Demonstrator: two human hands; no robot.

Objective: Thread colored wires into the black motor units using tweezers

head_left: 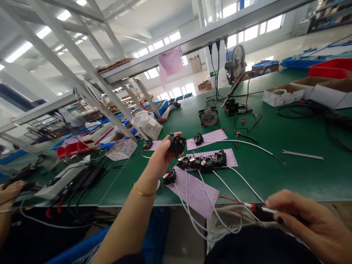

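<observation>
My left hand (162,154) is closed around a small black housing (176,143), lifted above the green bench. Pinched between the fingers of my right hand (305,216) is a white cable (268,209); a red and black wire end (251,206) sticks out of it toward the left. Below my left hand, a row of black electronic modules (207,161) with exposed boards lies on a pink paper sheet (232,157). White cables run from them over the bench edge. One more module (169,176) sits on the nearer pink sheet (196,190).
A wrench (302,155) lies to the right on the green bench (255,179). Farther back stand a square fan (209,116), a soldering-type stand (232,104) and white boxes (283,94). At the left edge is another person's hand (12,192), near black cables and a white strip (62,179).
</observation>
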